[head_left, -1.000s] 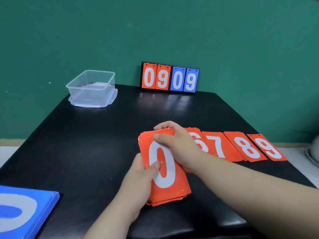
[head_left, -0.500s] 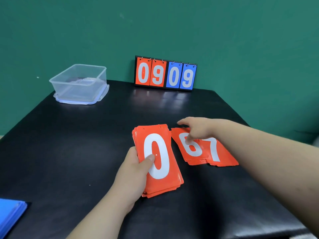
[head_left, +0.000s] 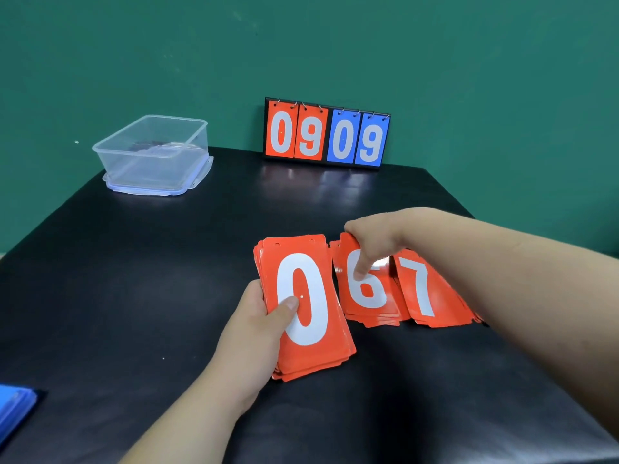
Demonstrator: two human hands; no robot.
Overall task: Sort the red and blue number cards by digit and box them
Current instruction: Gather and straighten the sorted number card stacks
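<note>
On the worktop (head_left: 134, 296), my left grip (head_left: 254, 329) is clasping the red 0 stack (head_left: 311, 329), my right grip (head_left: 371, 239) pinching the 6 pile (head_left: 368, 296), and I am fearing loose cards sliding into the 7 pile (head_left: 418, 289).

Head view, downward (close) over table (head_left: 140, 296)
</note>
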